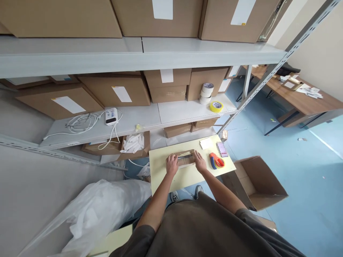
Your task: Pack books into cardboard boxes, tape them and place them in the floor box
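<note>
A small cardboard box [185, 160] lies near the middle of the pale yellow table [187, 176], between the person's two hands and touching both. Clear tape and a dark strip show on its top. The left hand [172, 164] is partly curled over the box's left end; the right hand [199, 162] is bent the same way over the right end, so the box is held between them. How firmly they press cannot be told.

To the right of the right hand, just inside the table's right edge, lies a red-orange and blue tape dispenser [216, 161]. A white paper [206, 143] lies by the far edge, and a blurred purple item [222, 149] is near the far right corner.

Beyond the far edge stands a grey metal shelf [174, 112]. On its middle board, near the right end, white tape rolls [205, 94] are stacked beside a yellow tape roll [216, 106]; toward the left end are a white device [111, 116] and a coiled white cable [83, 123]. Brown cartons [131, 90], several with white labels, line the boards.

On the blue floor [308, 150], an open cardboard carton [265, 175] sits beside the table's right edge. A big translucent plastic bag [102, 203] bulges off the left edge. Farther right stands a wooden desk [308, 94] with papers on it.
</note>
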{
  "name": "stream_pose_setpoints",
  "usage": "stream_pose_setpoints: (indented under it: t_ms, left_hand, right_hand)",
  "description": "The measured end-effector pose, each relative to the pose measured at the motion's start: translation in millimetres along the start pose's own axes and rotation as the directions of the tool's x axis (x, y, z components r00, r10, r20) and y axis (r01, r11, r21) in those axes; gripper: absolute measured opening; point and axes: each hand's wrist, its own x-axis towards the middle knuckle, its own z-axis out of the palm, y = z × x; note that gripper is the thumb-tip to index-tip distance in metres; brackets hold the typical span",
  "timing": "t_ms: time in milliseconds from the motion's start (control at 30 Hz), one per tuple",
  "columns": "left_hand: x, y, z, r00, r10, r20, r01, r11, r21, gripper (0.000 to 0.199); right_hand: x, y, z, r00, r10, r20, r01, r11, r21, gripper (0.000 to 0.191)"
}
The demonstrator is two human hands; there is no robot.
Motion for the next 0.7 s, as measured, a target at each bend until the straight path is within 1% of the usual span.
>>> stream_pose_setpoints:
  t_ms: [100, 167, 233, 333, 433, 500, 567, 633, 700]
  left_hand:
    - [-14, -8, 10.9, 0.998, -0.064, -0.008, 0.063, 0.995, -0.081, 0.049]
    - [-16, -13, 14.9, 0.996, -0.087, 0.026, 0.089, 0.990, -0.106, 0.049]
    - [-14, -17, 16.9, 0.993, -0.092, 0.078, 0.100, 0.989, -0.109, 0.052]
    - [-8, -21, 18.0, 0.986, -0.103, 0.132, 0.117, 0.989, -0.096, 0.057]
    - [-4, -22, 19.5, 0.983, -0.109, 0.148, 0.123, 0.989, -0.083, 0.056]
    - [-2, -21, 21.6, 0.985, -0.099, 0.139, 0.110, 0.991, -0.076, 0.055]
    - [-1, -18, 24.7, 0.988, -0.090, 0.124, 0.099, 0.993, -0.071, 0.053]
    - [1, -11, 29.2, 0.990, -0.084, 0.112, 0.092, 0.993, -0.072, 0.052]
    - [4, 0, 35.4, 0.991, -0.077, 0.113, 0.087, 0.993, -0.085, 0.052]
  right_hand:
    - [-6, -3, 9, 0.996, 0.049, 0.070, -0.051, 0.999, 0.020, 0.094]
    - [-7, -8, 13, 0.993, 0.088, 0.079, -0.090, 0.996, 0.024, 0.092]
    - [-5, -13, 15, 0.990, 0.114, 0.084, -0.117, 0.993, 0.025, 0.089]
    - [-4, -19, 12, 0.989, 0.130, 0.075, -0.133, 0.990, 0.037, 0.084]
    - [-5, -17, 1, 0.991, 0.129, 0.041, -0.131, 0.989, 0.063, 0.076]
    - [-6, -6, -12, 0.991, 0.131, 0.007, -0.132, 0.987, 0.090, 0.071]
    - [-8, 12, -29, 0.988, 0.149, -0.040, -0.143, 0.983, 0.116, 0.069]
    - [-11, 37, -46, 0.980, 0.182, -0.085, -0.170, 0.977, 0.131, 0.068]
    - [-15, 67, -63, 0.970, 0.218, -0.106, -0.203, 0.970, 0.137, 0.067]
